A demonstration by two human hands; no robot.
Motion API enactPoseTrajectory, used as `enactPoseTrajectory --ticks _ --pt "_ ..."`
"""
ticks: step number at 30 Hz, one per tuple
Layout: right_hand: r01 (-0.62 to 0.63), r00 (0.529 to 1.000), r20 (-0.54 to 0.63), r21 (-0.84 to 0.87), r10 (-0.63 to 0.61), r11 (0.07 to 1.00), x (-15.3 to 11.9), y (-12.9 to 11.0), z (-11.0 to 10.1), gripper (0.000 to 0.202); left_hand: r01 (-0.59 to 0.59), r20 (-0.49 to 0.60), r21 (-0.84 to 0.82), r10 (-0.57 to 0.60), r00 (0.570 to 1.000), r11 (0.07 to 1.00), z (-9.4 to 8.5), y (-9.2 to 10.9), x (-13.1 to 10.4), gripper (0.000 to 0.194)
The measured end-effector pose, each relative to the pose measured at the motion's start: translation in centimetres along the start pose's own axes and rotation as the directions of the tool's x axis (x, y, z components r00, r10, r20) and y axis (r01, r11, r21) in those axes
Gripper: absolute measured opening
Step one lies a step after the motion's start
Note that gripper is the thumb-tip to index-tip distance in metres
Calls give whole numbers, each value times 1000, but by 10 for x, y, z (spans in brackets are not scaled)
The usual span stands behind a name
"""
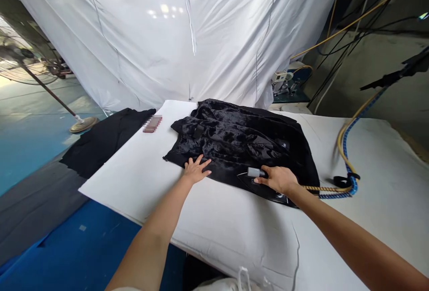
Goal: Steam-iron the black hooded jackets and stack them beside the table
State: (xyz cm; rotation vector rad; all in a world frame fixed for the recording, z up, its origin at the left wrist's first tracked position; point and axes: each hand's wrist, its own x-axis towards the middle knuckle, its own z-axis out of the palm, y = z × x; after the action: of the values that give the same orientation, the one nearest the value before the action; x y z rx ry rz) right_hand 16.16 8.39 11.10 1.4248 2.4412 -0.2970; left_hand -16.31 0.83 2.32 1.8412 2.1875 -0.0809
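A black garment with a shiny, plush lining (231, 134) lies spread across the white-covered table (134, 170). My left hand (196, 170) rests on its near edge at the left, fingers spread and pressing lightly on the cloth. In my right hand (278, 179) is the handle of a steam iron (255, 172), fingers wrapped round it. The iron sits on the garment's near edge, its tip pointing left. Most of its body is hidden by my hand or blends with the black cloth. A small label (283, 144) shows on the garment's right part.
A blue hose and yellow cord (345, 143) run from the iron up to the right. Black folded cloth (110, 137) lies left of the table. A pixelated reddish object (153, 124) is on the table's far left. White sheeting (208, 36) hangs behind; a stand fan (83, 124) is at left.
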Motion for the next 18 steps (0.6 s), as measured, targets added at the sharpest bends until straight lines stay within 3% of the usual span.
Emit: enactPoseTrajectory --ticks 4,8,11,14,16,18 --pt "24 1000 -10 -10 -24 1000 15 -35 -7 67 -107 -32 -67 105 994 992 -6 -23 15 51" --pt "-3 1000 7 -2 3 1000 30 -76 -15 64 -266 -242 -243 207 948 933 -4 -63 26 47" --pt "-19 1000 18 2 19 1000 41 -110 -19 63 -225 -357 -325 101 929 919 -5 -105 29 34" --pt "-23 999 27 5 23 1000 54 -145 -23 62 -49 -380 -384 -109 918 922 -11 -148 32 26" --pt "-29 999 29 10 28 1000 63 -166 -26 61 57 -305 -504 -239 922 862 -18 -173 38 22" --pt "-33 999 30 7 33 999 71 -185 -29 60 117 -186 -622 -291 938 774 -26 -191 49 22"
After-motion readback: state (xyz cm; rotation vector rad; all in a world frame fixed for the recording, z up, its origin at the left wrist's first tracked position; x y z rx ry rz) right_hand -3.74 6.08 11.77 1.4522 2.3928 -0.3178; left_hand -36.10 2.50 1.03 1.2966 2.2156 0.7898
